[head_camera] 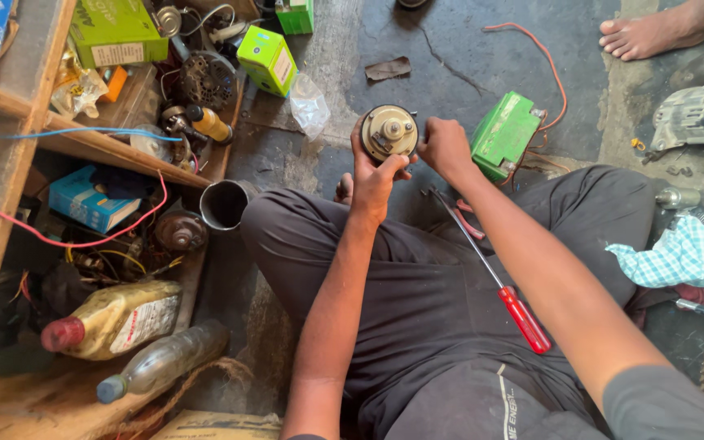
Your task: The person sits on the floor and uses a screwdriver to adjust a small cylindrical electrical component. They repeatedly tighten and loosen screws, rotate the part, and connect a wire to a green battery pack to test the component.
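Both hands are meeting over the person's lap, where a round horn-like metal part (389, 132) is being held up above the dark floor. The left hand (375, 175) is cupping it from below and behind, fingers wrapping its rim, so the back of the part is staying hidden. The right hand (444, 147) is pressing in at the part's right edge with fingers curled together — whether they are pinching a small screw or tool there is too fine to tell. Across the right thigh a red-handled screwdriver (495, 281) is lying loose, its tip pointing toward the hands. Just beyond the right hand a green battery (505, 134) is sitting on the floor, its orange wire (546, 57) looping away. Another person's bare foot (649, 34) is showing at the top edge, cut off at the ankle. On the left, cluttered wooden shelves (10, 130) are running out of the picture — an oil bottle (116, 319) is lying below them.
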